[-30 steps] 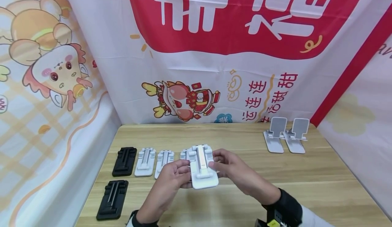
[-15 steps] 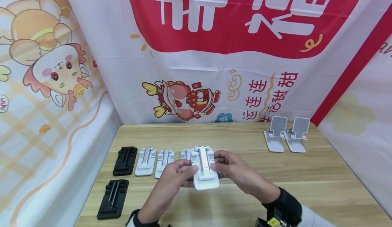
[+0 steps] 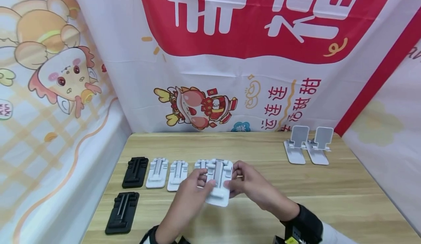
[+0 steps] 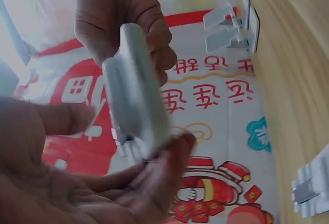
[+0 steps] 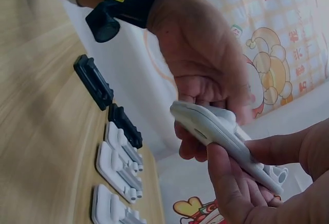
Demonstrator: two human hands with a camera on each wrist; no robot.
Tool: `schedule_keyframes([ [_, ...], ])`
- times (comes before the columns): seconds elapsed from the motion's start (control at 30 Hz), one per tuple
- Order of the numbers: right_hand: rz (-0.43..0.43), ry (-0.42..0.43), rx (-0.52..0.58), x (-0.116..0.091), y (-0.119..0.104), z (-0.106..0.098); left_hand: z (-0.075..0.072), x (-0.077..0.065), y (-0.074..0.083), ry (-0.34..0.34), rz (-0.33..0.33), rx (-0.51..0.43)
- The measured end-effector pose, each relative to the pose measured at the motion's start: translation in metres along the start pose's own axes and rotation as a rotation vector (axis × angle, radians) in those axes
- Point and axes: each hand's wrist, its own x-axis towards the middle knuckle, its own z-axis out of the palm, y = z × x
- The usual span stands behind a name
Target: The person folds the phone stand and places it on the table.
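A white folded phone stand [image 3: 217,197] is held above the table, its hinged side up in the head view. My right hand [image 3: 251,184] pinches its right edge, thumb on top and fingers beneath. On the other side is my left hand [image 3: 192,192]. In the left wrist view, its fingers touch the lower end of the stand [image 4: 136,90] while its thumb stands a little apart from it. The right wrist view shows the stand [image 5: 208,126] edge-on between both hands. Part of its underside is hidden by fingers.
White folded stands [image 3: 157,173] lie in a row on the wooden table [image 3: 279,214], one partly hidden behind the held stand. Two black folded stands [image 3: 122,213] lie at the left. Two unfolded stands [image 3: 296,147] stand at the back right, near the printed cloth [image 3: 217,68].
The held stand has tilted and turned slightly, its lower end now further left. My left hand has shifted its fingers around the stand's left side. My right hand keeps its pinch.
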Motion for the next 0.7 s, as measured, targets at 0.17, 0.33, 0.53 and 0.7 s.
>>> schedule_keyframes([
  [0.17,0.005,-0.01,-0.013,0.003,0.004,0.004,0.011,-0.002,0.006,-0.002,0.031,0.311],
  [0.33,-0.022,-0.072,-0.042,0.004,0.007,0.002,0.013,0.001,-0.004,0.073,0.092,0.381],
  [0.53,-0.173,0.152,-0.479,0.016,0.014,-0.027,-0.007,0.004,-0.04,0.134,-0.009,0.485],
  [0.7,-0.345,0.446,-0.969,0.035,0.025,-0.103,-0.032,0.005,-0.089,0.129,-0.165,0.607],
])
